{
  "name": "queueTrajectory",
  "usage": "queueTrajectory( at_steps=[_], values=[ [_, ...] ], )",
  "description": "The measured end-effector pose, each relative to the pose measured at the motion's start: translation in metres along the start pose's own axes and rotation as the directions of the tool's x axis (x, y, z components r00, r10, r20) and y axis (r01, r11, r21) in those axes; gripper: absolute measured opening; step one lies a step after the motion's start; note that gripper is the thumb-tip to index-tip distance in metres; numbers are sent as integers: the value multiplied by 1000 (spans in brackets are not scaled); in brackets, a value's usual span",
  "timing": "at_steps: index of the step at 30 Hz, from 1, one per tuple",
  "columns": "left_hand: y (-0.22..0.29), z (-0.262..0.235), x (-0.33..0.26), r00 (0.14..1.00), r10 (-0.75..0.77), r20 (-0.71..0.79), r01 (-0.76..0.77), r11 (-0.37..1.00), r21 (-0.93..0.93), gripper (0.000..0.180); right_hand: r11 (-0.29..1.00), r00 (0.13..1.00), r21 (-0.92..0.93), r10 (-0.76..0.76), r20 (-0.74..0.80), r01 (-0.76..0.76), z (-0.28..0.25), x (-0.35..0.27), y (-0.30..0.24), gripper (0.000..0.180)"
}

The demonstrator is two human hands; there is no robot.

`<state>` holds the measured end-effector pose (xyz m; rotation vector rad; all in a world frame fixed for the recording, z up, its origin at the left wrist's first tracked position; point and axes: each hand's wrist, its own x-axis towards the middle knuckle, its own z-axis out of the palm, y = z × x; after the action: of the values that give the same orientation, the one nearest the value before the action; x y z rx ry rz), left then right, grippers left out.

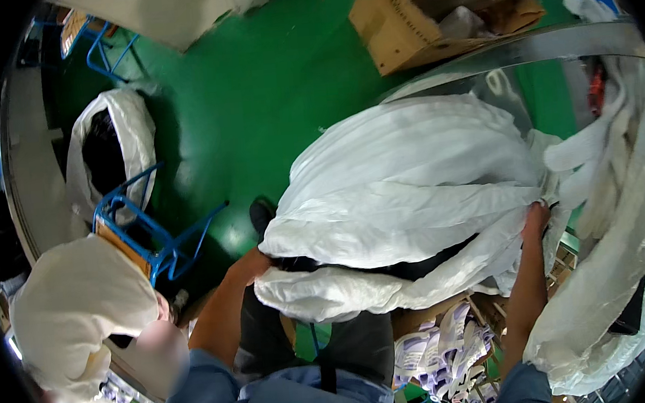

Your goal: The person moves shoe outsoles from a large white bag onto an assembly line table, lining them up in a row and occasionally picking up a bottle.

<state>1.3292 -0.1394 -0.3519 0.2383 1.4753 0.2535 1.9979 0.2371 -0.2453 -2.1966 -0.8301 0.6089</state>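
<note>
A large white sack (pixel 403 172) spreads out in front of my body, its body bulging away from me. Its mouth gapes a little along the near side, and something dark shows inside, too hidden to name. My left hand (pixel 251 265) is closed on the left corner of the sack's rim. At the opposite end of the mouth, my right hand (pixel 536 220) grips the rim, its fingers partly tucked into the folds.
White-and-purple shoes (pixel 444 351) lie below my right forearm. More white sacking (pixel 602 285) hangs at right by a metal rail (pixel 538 48). A cardboard box (pixel 407 24) stands beyond. At left are a blue-framed stool (pixel 163 248), another person (pixel 88 303) and a white sack (pixel 142 117) with dark contents.
</note>
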Motion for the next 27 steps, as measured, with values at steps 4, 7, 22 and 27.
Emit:
queueTrajectory(
  at_steps=[4,7,22,27],
  values=[
    [6,15,-35,985,174,17,-173,984,-43,31,998,994,12,59,94,-61,-31,33,14,34],
    [1,36,-61,998,-68,1,62,900,-431,30,997,979,-52,71,189,-63,-33,33,27,40],
    [-62,109,-26,960,-256,111,189,300,-935,57,975,934,102,157,320,-199,-43,21,25,62],
    [-13,95,-62,963,-269,-10,111,431,-896,49,989,867,77,73,493,-128,-63,38,27,65]
  ],
)
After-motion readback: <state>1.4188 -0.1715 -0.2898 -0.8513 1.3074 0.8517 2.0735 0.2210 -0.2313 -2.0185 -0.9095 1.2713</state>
